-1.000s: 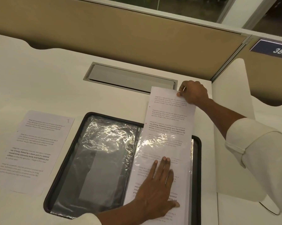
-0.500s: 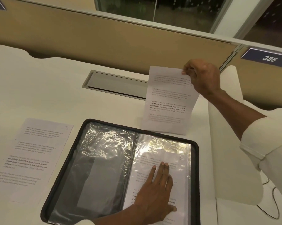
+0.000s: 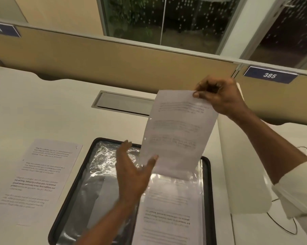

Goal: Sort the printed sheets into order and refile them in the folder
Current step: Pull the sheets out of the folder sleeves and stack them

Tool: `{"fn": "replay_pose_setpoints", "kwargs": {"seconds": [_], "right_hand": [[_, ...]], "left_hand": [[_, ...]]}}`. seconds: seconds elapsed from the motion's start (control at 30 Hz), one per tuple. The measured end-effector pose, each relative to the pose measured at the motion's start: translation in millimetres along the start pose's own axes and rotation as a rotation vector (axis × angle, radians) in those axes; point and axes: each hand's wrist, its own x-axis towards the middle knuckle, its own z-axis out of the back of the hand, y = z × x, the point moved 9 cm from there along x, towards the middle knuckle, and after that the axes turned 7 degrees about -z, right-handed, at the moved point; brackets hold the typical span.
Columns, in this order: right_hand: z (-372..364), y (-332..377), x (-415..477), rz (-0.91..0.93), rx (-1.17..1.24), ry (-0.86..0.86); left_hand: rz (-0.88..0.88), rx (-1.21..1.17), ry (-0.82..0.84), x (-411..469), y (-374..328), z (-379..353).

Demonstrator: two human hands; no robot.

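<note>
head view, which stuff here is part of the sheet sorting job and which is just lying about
Job: held sheet, pinched by right hand; left hand, open beside it; folder; filed sheet inside it; loose sheet on desk.
Lying about: cable hatch; 385 plate; partition.

left hand [image 3: 133,175]: lifted off folder [image 3: 209,191] | sheet [image 3: 177,135]: raised higher

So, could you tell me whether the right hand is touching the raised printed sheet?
Touching: the head view shows the right hand pinching the raised printed sheet by its top right corner.
</note>
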Motion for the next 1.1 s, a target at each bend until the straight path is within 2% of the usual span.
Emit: {"fn": "replay_pose_setpoints", "kwargs": {"seconds": [0.1,0.23,0.3,0.4,0.47,0.53,0.63,0.77,0.93,1.1], "right_hand": [[-23.9,0.0,-21.2,-0.096,0.118,0.108],[-67.7,-6.7,-54.5,-0.259,0.338,0.225],[-89.0,-10.4,-71.4,-0.340,0.453,0.230],[-124.9,-22.5,-99.6,-0.504,0.624,0.182],[-155.5,-32.4,-124.1,-0.676,0.743,0.148],[-191.5,-35.5,-150.6,-0.841,0.892,0.147],[-240.0,-21.0,-183.8,-0.977,1.033,0.184],[-293.2,10.7,-213.1,-1.003,1.041,0.273],[-343.3,48.5,-218.4,-0.990,0.895,0.294],[-400.1,89.8,-201.4,-0.970,0.771,0.334]], "left_hand": [[0.040,0.003,-0.019,11.0,-8.3,36.4],[0.139,-0.126,0.165,4.5,-4.0,53.1],[0.195,-0.167,0.206,-5.4,4.3,62.9],[0.287,-0.189,0.171,-18.9,24.1,82.9],[0.343,-0.206,0.144,-27.2,37.5,97.9],[0.365,-0.192,0.119,-32.7,50.2,116.0],[0.367,-0.125,0.068,-35.1,68.7,147.5],[0.395,-0.094,0.002,-27.8,101.5,191.1],[0.431,-0.076,-0.057,-4.5,140.3,245.9],[0.422,0.088,-0.054,32.5,171.2,301.0]]}}
